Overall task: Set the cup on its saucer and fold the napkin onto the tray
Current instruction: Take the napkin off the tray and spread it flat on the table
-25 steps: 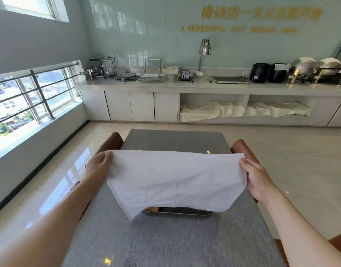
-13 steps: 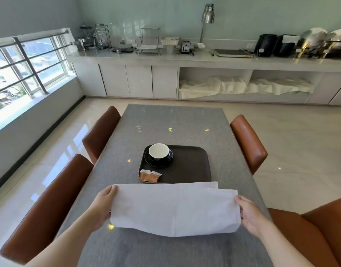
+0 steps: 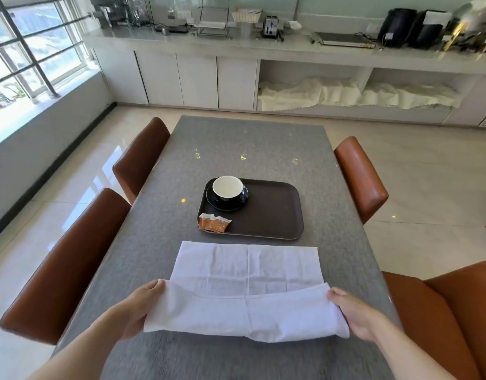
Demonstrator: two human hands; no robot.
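Long grey cloth-textured table (image 3: 159, 270) is lying under both hands. Dark brown rectangular plastic tray (image 3: 274, 215) is sitting beyond them, carrying black-and-white ceramic cup (image 3: 227, 188) on black round saucer (image 3: 222, 205). White cloth napkin (image 3: 247, 294) is lying between hands; left hand (image 3: 139, 308) and right hand (image 3: 354, 314) are pinching its near edge, lifted off the table.

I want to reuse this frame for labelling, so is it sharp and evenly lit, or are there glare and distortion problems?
Head view: tray, cup and napkin are sharp; daylight from the window glares on the floor; wide-angle bending curves the counter; forearms blur at the bottom.
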